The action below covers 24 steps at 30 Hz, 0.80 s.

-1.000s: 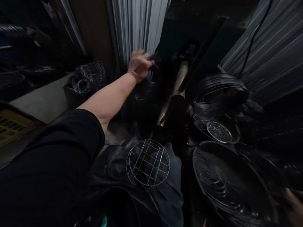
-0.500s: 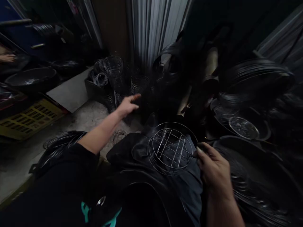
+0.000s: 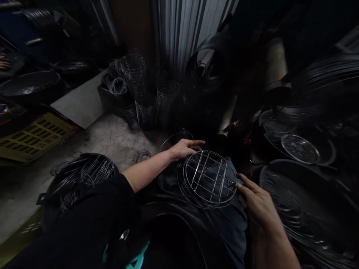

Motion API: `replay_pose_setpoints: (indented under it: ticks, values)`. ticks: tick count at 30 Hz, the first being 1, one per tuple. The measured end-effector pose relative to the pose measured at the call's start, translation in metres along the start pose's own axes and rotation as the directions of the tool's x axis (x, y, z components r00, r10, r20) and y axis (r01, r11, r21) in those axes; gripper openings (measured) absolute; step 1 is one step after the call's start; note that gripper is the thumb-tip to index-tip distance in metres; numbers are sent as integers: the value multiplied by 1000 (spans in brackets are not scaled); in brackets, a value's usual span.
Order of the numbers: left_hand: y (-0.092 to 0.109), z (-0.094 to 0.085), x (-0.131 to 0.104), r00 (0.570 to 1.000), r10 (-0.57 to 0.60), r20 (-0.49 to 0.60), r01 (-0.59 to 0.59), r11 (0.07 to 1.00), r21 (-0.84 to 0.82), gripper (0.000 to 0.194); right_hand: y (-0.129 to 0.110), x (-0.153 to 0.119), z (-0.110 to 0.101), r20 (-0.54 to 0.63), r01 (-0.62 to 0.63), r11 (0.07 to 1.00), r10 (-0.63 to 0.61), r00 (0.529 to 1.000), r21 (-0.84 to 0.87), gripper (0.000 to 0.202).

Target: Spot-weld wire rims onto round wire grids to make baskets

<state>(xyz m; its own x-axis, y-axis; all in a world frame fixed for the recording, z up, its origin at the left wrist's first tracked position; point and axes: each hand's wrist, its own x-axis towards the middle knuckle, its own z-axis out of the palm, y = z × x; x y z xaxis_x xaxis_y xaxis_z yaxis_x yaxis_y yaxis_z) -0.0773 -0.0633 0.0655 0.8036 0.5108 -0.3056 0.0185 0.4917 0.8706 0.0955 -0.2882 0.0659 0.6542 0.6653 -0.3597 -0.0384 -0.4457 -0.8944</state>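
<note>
A round wire rack (image 3: 209, 175) with crossing bars lies tilted above my lap, over dark blue cloth. My right hand (image 3: 258, 200) pinches its right rim between thumb and fingers. My left hand (image 3: 183, 149) is at the rack's upper left rim, index finger stretched to the right and thumb near the wire. Whether it touches the rim I cannot tell. Behind the left wrist curves a thin wire hoop (image 3: 171, 137). Further wire rings show under the rack's left side.
A dark tub (image 3: 46, 198) at my left holds many wire pieces. Stacked wire cylinders (image 3: 168, 99) stand ahead. On the right are a wide dark basin (image 3: 303, 183) with wire rings and a bowl with a shiny disc (image 3: 300, 149). A yellow crate (image 3: 36, 134) stands left; another person's hand (image 3: 3, 62) shows far left.
My left hand has come back from the stacked cylinders, moving right and nearer, to the rack's rim. My right hand still holds the rack. The view has shifted slightly left.
</note>
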Motion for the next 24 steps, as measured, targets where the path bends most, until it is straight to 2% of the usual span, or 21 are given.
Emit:
replay_pose_setpoints:
  ticks: [2, 4, 6, 9, 12, 15, 16, 18, 21, 24]
  values:
    - [1, 1, 2, 1000, -23, -13, 23, 999, 25, 65, -4, 1, -1, 28, -108, 994, 108, 994, 10, 72]
    - [1, 2, 3, 999, -41, -19, 41, 999, 35, 70, -7, 4, -3, 37, -134, 989, 136, 990, -59, 72]
    - [-1, 1, 3, 999, -49, -3, 49, 998, 35, 73, -11, 8, -5, 48, -73, 984, 82, 995, -164, 68]
    - [-3, -5, 2, 998, -51, 48, 47, 996, 78, 74, -15, 12, -11, 170, 117, 954, -71, 983, -277, 55]
    - [0, -16, 1, 986, -77, 148, 52, 985, 167, 73, -18, 9, -18, 355, 206, 938, -99, 930, -278, 54]
    - [12, -26, -5, 930, -146, 338, 53, 962, 269, 84, -18, 1, -22, 507, 138, 963, -1, 862, -233, 80]
    - [16, -28, -8, 903, -154, 401, 24, 950, 311, 92, -16, -2, -22, 518, 121, 967, 15, 855, -226, 90]
    - [21, -29, -16, 869, -128, 478, -87, 912, 401, 110, -11, -7, -19, 483, 118, 966, 8, 876, -229, 102]
    - [19, -27, -29, 884, -31, 467, -255, 804, 537, 127, 2, -9, -15, 412, 140, 958, -25, 911, -252, 109]
    - [12, -24, -37, 915, -14, 404, -296, 658, 692, 132, 13, -6, -14, 424, 175, 934, -28, 905, -313, 112]
